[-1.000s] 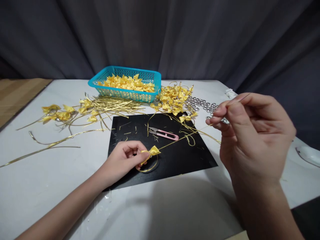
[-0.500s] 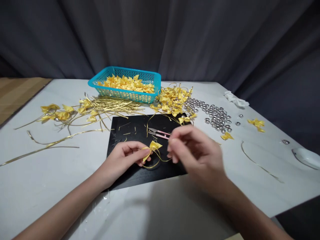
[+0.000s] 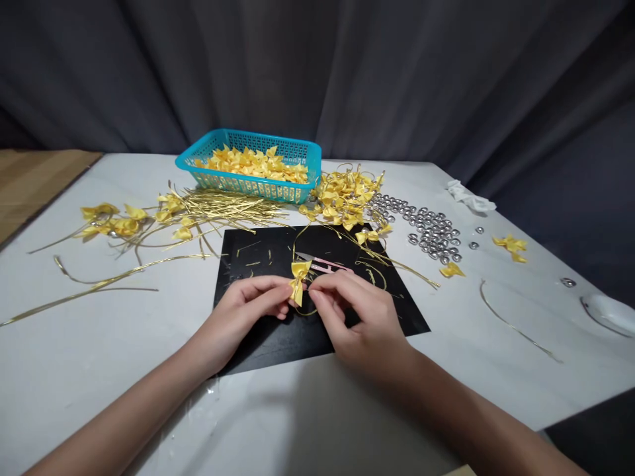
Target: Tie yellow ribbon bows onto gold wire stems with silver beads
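Note:
Above a black mat (image 3: 268, 347), my left hand (image 3: 253, 307) pinches a yellow ribbon bow (image 3: 299, 281) between thumb and fingers. The bow is turned upright, and a thin gold cord (image 3: 306, 313) curves below it. My right hand (image 3: 352, 307) is closed at the bow's right side, thumb and forefinger together near its middle; what they pinch is too small to make out. Small scissors with pink handles (image 3: 325, 266) lie on the mat just behind the hands, partly covered by the right one.
A blue basket (image 3: 243, 182) of yellow bows stands at the back, gold cords (image 3: 233, 208) before it. Right of it lie a pile of corded bows (image 3: 347, 192) and many silver beads (image 3: 434, 231). A white dish (image 3: 608, 312) sits at the far right.
My right hand has moved left and in to the bow, uncovering more of the mat's right side. The bow has turned from slanted to upright in my left hand.

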{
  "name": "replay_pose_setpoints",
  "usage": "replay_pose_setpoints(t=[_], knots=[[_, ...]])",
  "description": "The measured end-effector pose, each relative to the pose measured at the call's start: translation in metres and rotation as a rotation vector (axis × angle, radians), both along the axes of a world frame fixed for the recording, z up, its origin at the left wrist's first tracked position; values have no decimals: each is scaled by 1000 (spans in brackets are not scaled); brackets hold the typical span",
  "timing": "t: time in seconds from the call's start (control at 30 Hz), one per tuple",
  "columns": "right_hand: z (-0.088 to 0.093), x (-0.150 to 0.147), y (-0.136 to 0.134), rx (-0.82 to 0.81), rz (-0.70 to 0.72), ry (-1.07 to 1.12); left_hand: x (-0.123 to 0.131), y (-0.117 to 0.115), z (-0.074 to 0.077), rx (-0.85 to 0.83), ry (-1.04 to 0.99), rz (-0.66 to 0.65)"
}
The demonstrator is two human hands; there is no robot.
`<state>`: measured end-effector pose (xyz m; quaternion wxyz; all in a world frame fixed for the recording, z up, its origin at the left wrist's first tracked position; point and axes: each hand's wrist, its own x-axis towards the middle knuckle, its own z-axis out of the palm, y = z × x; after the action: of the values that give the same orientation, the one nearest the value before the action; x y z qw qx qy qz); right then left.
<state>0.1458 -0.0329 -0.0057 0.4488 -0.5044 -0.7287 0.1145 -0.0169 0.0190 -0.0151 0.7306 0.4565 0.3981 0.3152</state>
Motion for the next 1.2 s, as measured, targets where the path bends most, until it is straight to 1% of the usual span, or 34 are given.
replay_pose_setpoints(t=[0.3,0.7,0.9,1.2], knots=[[0,3,2,-8,3,-14,-1,-1,-3,44,49,-4],[0,3,1,11,11,-19,-4,2,-3,27,-27,-91],[-1,3,1,6,11,-25,-3,2,-3,29,-11,-75],[-5,-1,-3,-14,-16,6,-4,1,0,21,-44,-90]])
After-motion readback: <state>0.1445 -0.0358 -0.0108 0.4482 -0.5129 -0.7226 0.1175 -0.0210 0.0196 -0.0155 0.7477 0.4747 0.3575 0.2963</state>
